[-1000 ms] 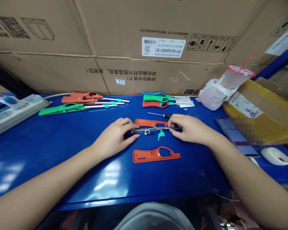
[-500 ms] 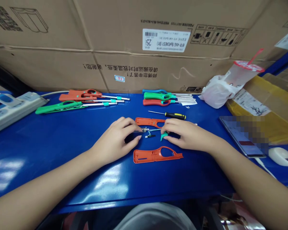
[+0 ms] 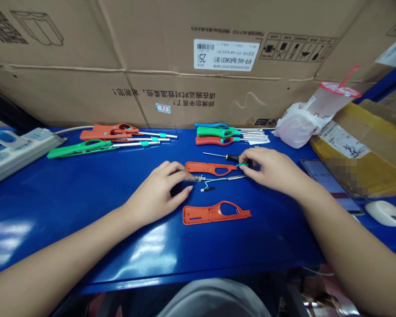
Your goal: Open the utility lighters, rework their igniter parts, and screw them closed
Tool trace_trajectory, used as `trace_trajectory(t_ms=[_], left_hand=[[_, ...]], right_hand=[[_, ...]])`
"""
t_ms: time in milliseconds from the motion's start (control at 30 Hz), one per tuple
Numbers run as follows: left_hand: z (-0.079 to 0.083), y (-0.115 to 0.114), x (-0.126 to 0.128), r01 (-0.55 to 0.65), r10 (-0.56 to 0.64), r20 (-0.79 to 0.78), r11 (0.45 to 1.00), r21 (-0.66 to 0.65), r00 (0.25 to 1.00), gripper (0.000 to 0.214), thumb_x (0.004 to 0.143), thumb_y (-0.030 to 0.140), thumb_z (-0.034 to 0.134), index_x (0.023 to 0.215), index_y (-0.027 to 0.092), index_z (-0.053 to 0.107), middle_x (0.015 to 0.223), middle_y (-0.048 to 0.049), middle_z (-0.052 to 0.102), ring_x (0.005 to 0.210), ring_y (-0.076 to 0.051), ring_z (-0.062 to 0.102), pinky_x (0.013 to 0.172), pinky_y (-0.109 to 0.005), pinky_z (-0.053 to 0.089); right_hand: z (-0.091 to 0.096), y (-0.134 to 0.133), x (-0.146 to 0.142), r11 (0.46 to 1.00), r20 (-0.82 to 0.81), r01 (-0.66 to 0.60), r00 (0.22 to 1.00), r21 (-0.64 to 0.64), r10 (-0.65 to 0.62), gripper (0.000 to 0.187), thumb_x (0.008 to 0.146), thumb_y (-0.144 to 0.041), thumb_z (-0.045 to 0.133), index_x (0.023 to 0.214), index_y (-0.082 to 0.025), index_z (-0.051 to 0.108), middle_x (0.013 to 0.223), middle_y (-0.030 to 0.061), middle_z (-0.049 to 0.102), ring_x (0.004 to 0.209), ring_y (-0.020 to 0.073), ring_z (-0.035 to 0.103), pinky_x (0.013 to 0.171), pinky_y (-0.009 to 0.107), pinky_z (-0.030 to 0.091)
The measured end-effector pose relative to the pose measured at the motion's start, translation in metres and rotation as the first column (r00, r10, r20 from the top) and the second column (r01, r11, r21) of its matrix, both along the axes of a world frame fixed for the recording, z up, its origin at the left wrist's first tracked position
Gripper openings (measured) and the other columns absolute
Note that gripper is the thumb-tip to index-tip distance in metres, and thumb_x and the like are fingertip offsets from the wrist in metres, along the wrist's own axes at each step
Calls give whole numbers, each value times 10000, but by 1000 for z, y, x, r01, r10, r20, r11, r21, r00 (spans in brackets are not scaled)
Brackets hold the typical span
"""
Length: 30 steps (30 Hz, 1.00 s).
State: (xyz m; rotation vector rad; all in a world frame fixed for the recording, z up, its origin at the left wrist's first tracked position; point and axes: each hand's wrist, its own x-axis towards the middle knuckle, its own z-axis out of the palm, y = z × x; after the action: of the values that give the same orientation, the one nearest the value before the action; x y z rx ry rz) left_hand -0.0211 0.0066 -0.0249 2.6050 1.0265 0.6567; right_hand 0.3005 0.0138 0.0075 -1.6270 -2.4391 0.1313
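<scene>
Trigger (image 3: 241, 164) points left (long axis crosswise), pinched by right hand (image 3: 268, 168); left hand (image 3: 158, 188) spread.

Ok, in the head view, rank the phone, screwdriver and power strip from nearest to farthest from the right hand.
From the right hand:
1. Screwdriver: just beside it, handle partly hidden.
2. Phone: off to its right.
3. Power strip: far left.
</scene>
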Motion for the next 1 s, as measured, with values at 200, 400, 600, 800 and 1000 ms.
trace_trajectory(t_ms=[200, 400, 600, 800, 1000], left_hand=[[0, 1, 0, -1, 1, -16, 1000, 2, 1000, 248, 1013, 277, 548, 1211, 208, 680, 1222, -98, 671, 1153, -257, 616, 1045, -478, 503], [-2, 3, -1, 12, -12, -30, 1000, 7, 999, 256, 1004, 240, 550, 1215, 217, 694, 1182, -86, 694, 1091, -258, 608, 970, -439, 522], [-4, 3, 0, 17, -18, -21, 999, -44, 1000, 255, 1001, 253, 557, 1209, 213, 698, 1187, -85, 689, 1089, -258, 598, 979, -445, 524], [-3, 3, 0, -26, 27, -32, 1000, 10, 999, 357, 1027, 363, 538, 1327, 219, 667, 1271, -124, 598, 1180, -283, 567, 1045, -489, 510], [-3, 4, 0, 3, -6, -150, 1000, -26, 989, 446, 1051, 443, 512, 1459, 281, 589, 1496, -103, 572, 1319, -328, 508, 1116, -581, 437]], right_hand=[[2, -1, -3, 996, 91, -21, 995, -84, 29, 156, 923, -243, 594, 1010, -229, 724, 1040, 44, 770, 851, 209, 663, 711, 309, 433], [4, -2, 2, 998, 2, -56, 998, -27, 56, 138, 898, -247, 608, 976, -224, 720, 973, 38, 766, 812, 199, 658, 708, 307, 438], [3, -2, 1, 987, 36, -150, 988, -66, 152, 162, 945, -286, 578, 977, -230, 727, 1030, 43, 762, 884, 209, 680, 710, 303, 439], [-2, -2, -2, 1000, 50, 10, 999, -15, -9, 144, 930, -308, 617, 1015, -240, 712, 959, 39, 765, 833, 207, 676, 660, 297, 422], [3, -6, -5, 995, -79, -71, 994, 68, 76, 19, 902, -230, 599, 903, -224, 616, 965, 47, 724, 872, 214, 653, 737, 324, 462]])
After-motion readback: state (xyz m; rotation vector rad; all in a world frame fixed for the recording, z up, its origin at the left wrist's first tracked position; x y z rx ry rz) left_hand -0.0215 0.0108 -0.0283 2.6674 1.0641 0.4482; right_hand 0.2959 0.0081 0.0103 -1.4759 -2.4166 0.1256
